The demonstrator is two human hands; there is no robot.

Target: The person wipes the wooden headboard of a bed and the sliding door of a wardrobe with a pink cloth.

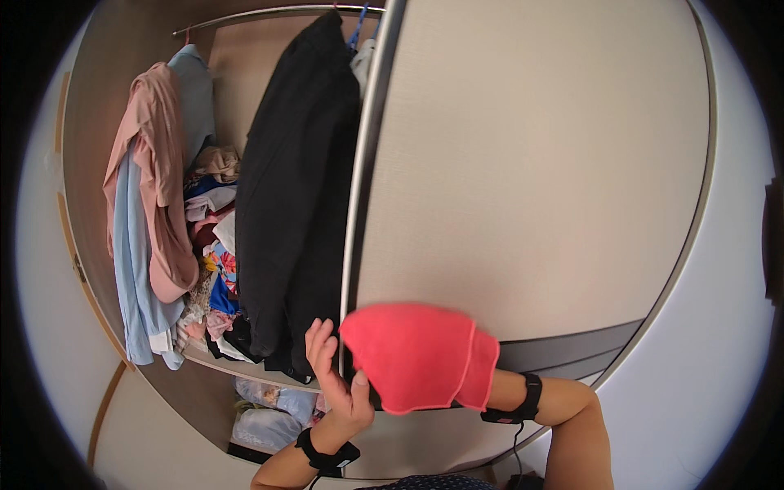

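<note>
A folded red cloth [416, 355] with stitched edges is held up in front of the wardrobe's sliding door. My right forearm reaches behind it from the right; the cloth hides my right hand, which bears it up. To the left of the cloth is my left hand [337, 380], its fingers raised and apart, with nothing in it. Its thumb is close to the cloth's lower left edge; whether they touch I cannot tell. Both wrists carry black straps with small devices.
The sliding door [527, 171] covers the wardrobe's right side. In its open side hang black trousers [294, 202], a pink garment [159, 153] and a light blue garment [131, 263]. Crumpled clothes [214, 245] lie behind them on the shelf. Plastic bags [269, 422] fill the compartment below.
</note>
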